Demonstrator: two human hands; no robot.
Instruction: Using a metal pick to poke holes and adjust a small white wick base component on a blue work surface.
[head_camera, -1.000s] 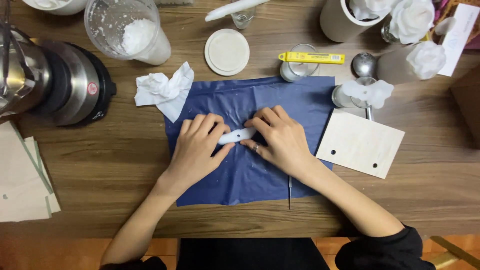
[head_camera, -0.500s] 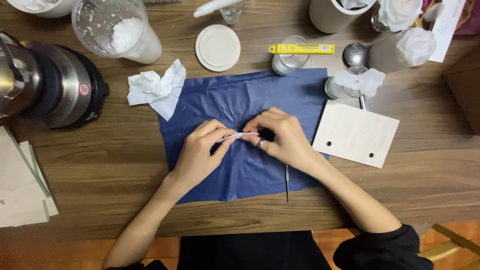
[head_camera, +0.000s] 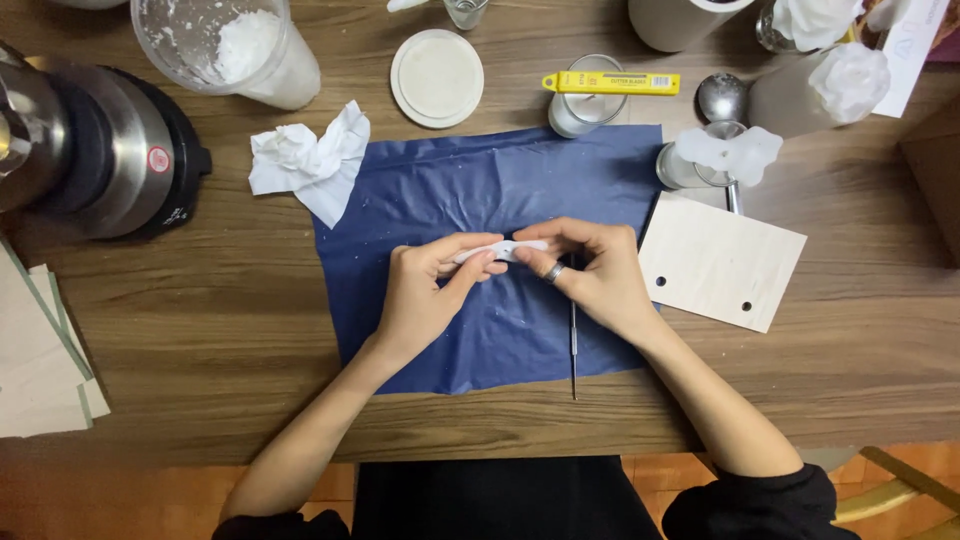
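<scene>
A small flattened piece of white clay is pinched between the fingertips of both hands, just above a dark blue plastic sheet spread on the wooden table. My left hand grips its left end with thumb and fingers. My right hand, with a ring on one finger, grips its right end. A thin metal tool lies on the sheet just under my right hand.
A crumpled white tissue, a cup of white powder, a round white lid, a yellow cutter on a glass jar, a wooden board with two holes, a steel appliance, white clay flowers and paper sheets.
The white clay was pressed on the blue sheet under both hands; now it is lifted and pinched thinner between the fingertips. The view shifted slightly.
</scene>
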